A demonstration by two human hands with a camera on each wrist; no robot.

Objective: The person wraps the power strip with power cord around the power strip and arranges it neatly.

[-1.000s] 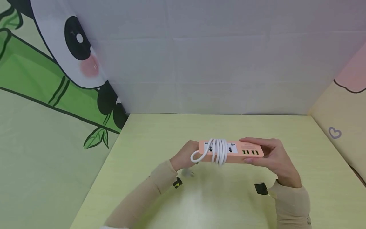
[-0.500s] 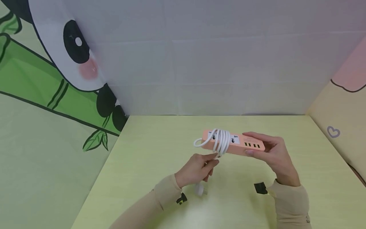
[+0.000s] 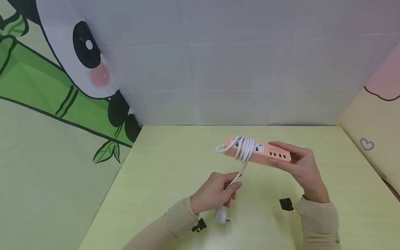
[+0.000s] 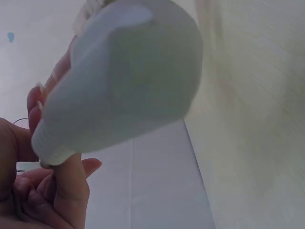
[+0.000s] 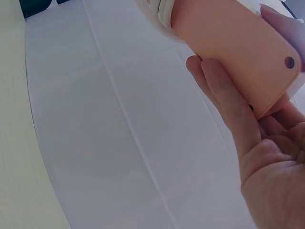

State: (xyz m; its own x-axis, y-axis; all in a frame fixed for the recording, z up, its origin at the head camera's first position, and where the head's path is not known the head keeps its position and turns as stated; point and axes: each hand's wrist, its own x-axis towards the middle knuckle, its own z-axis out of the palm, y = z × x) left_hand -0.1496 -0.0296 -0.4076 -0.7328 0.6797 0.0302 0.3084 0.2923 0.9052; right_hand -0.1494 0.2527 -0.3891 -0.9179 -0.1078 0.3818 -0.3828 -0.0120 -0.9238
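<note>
A peach power strip (image 3: 264, 158) is held up above the table, tilted down a little toward its right end. My right hand (image 3: 301, 166) grips that end between thumb and fingers; the right wrist view shows the strip's plain underside (image 5: 238, 52). Several turns of white cord (image 3: 245, 149) wrap round the strip's left half. Below them, my left hand (image 3: 215, 192) pinches the cord where it runs down from the coil. The white plug (image 3: 221, 216) hangs under the left hand, and it fills much of the left wrist view as a pale blurred plug body (image 4: 124, 81).
The pale yellow table (image 3: 162, 152) lies beneath both hands. A light grey wall sheet (image 3: 231, 76) rises along its far edge. Printed panels stand on both sides, the left one with a green bamboo drawing (image 3: 40, 76).
My left hand has gone from the strip's left end to the cord below the coil, drawing a length downward. The strip has risen slightly and tilted, still in the right hand.
</note>
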